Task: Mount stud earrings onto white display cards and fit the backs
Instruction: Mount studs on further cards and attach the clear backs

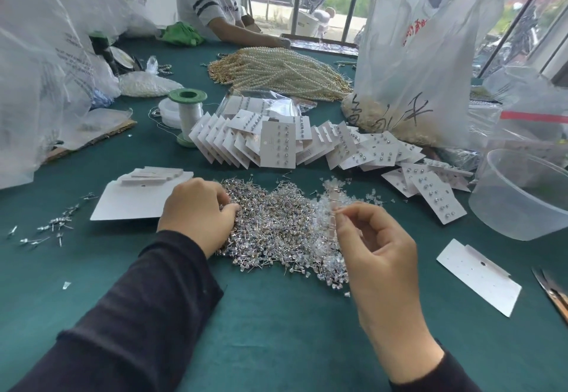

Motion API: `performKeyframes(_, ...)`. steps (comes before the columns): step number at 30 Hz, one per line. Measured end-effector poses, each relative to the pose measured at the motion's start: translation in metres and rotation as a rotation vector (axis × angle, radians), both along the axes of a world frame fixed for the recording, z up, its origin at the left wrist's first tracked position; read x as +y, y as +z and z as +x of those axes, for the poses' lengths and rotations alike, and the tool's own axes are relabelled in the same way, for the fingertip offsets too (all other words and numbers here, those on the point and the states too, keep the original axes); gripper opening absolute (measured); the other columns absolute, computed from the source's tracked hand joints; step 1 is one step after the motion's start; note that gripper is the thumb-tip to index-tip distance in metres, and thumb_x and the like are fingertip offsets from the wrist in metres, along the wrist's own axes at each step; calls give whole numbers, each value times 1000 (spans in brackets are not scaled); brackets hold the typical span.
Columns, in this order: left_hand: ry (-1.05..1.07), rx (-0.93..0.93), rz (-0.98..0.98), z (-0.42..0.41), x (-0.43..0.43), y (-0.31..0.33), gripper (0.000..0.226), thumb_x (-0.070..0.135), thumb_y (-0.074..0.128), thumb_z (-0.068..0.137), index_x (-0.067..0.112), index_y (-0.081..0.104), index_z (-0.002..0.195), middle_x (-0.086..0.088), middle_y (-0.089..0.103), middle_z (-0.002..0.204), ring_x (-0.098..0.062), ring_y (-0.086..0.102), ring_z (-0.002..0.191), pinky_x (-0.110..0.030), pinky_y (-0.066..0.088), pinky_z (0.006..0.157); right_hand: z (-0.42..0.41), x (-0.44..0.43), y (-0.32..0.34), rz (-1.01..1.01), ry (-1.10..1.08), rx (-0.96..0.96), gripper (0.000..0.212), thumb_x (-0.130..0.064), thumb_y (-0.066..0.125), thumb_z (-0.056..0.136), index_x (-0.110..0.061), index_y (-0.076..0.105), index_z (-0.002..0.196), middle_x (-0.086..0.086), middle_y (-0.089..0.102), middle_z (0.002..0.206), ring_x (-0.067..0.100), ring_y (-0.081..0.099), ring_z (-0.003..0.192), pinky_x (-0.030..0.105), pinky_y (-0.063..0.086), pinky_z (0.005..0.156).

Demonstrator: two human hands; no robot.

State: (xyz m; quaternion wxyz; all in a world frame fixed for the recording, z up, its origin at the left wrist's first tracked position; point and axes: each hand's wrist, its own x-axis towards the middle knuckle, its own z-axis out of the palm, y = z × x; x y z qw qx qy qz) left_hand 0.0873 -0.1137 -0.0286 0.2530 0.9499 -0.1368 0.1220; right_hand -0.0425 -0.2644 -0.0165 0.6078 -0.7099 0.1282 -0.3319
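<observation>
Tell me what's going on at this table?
A person in dark sleeves is sorting earring parts on a green table. The left hand rests on the pile of stud earrings, fingers curled into it; whether it holds one is not visible. The right hand, raised over the clear backs, pinches a tiny piece between thumb and forefinger, too small to identify. Filled cards lie fanned behind the pile, blank cards to the left; neither hand holds a card.
</observation>
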Motion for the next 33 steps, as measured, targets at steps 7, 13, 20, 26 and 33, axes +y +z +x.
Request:
performKeyframes(7,-6,40,-48,1,0,1,8,22,66,78,17,67,72,-6,67,81,-20,51,77,-24,34,72,1,-1,0,92,44,-6,24,3,62,83,-17,64,70,-7,65,68,2,60,65,12,46,63)
performKeyframes(13,12,71,-99,2,2,3,11,19,62,81,16,63,71,-3,62,74,-19,49,72,-24,35,70,0,-3,-1,217,97,45,22,-4,63,84,-22,68,72,-5,64,68,10,58,68,24,49,69)
performKeyframes(20,-42,26,-329,-4,-2,11,9,16,51,90,11,55,83,2,59,71,-20,53,71,-27,36,66,-1,-10,6,798,397,90,21,-15,62,70,-9,64,91,10,66,87,18,61,73,28,53,62)
performKeyframes(26,-293,182,-574,-20,-15,16,19,11,54,88,24,49,75,2,64,69,-22,58,63,-33,48,60,2,-9,11,1147,524,134,31,-16,61,67,-4,69,95,13,69,98,25,66,85,36,55,74)
performKeyframes(33,-439,400,-879,-33,-18,21,13,25,77,59,17,67,65,5,67,59,-5,57,53,-15,47,50,3,-7,8,1247,576,148,40,-11,56,74,3,61,111,21,64,107,33,63,95,50,52,83)
